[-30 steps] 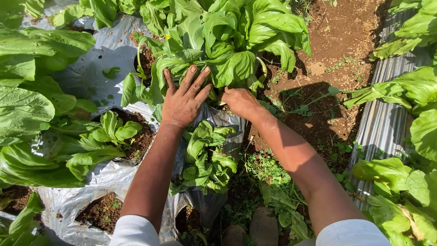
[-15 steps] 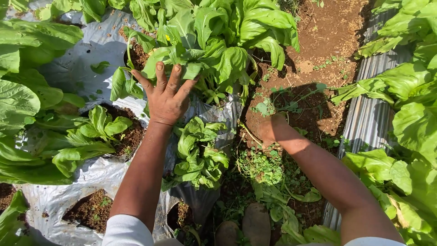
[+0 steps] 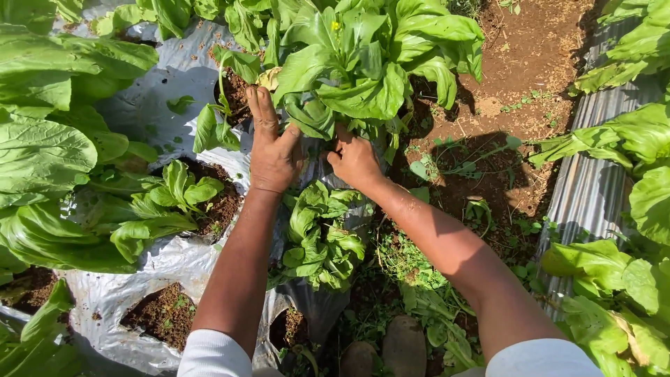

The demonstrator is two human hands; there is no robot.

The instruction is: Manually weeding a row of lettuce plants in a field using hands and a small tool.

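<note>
A big leafy green plant grows from a hole in silver plastic mulch at the top middle. My left hand lies flat against the plant's left side, fingers pointing up under its lower leaves. My right hand is curled at the plant's base, fingertips hidden under the leaves; what it grips cannot be seen. A smaller green plant sits just below both hands, between my forearms.
More leafy plants crowd the left edge and right edge. Bare brown soil with small weeds lies at the upper right. A second mulch strip runs down the right. Soil-filled holes open at the lower left.
My right hand moved up from the soil on the right to the base of the big plant. My left hand closed its spread fingers and stayed against the plant's left side.
</note>
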